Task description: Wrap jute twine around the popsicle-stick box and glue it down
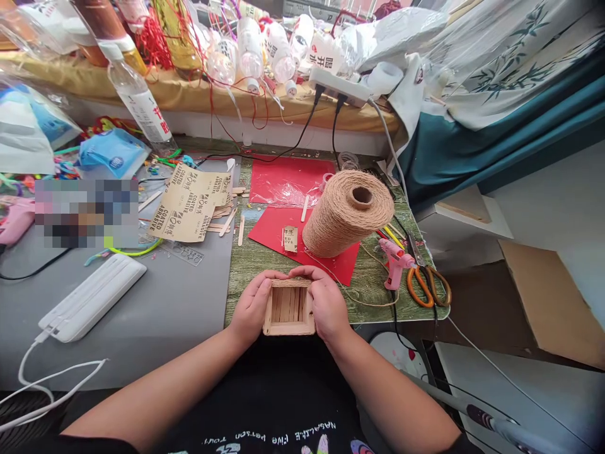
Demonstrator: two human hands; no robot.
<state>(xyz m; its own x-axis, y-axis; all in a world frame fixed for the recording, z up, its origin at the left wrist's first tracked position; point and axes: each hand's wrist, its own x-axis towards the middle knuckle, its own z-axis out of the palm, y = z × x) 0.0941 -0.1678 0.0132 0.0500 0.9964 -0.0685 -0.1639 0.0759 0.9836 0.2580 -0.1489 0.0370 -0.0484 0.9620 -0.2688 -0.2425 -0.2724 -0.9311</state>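
Between my two hands, at the table's front edge, is a small open wooden box made of flat sticks, with twine along its far rim. My left hand grips its left side, and my right hand grips the right side; the fingers of both curl round the far side. Beyond the box stands a large roll of twine on red sheets. A small piece of sandpaper lies left of the roll. Loose sticks are scattered farther left.
Right of the roll lie a pink glue gun and orange-handled scissors. Sandpaper sheets and a white power bank are at left. Bottles and a power strip with cables are at the back.
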